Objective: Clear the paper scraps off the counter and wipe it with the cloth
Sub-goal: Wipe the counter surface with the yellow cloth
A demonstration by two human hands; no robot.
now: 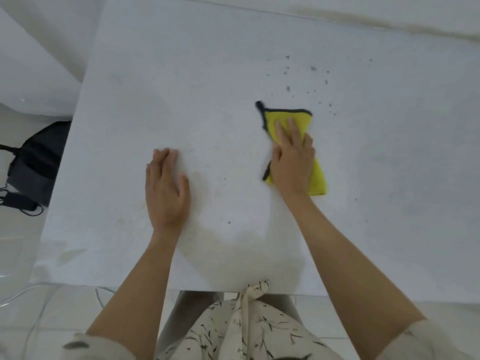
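A yellow cloth (318, 178) with a dark hem lies folded on the white counter (181, 87), right of the middle. My right hand (292, 157) presses flat on top of it, fingers stretched toward the far edge. My left hand (166, 188) rests palm down on the bare counter to the left, fingers together, holding nothing. Several small dark specks (313, 68) are scattered on the counter beyond and to the right of the cloth. A single speck (229, 222) lies nearer to me, between my arms.
A dark bag (33, 162) with cables sits on the floor off the counter's left edge. A white wall runs along the far side, with a stained seam (389, 22) at the back right. The counter's near edge is at my waist.
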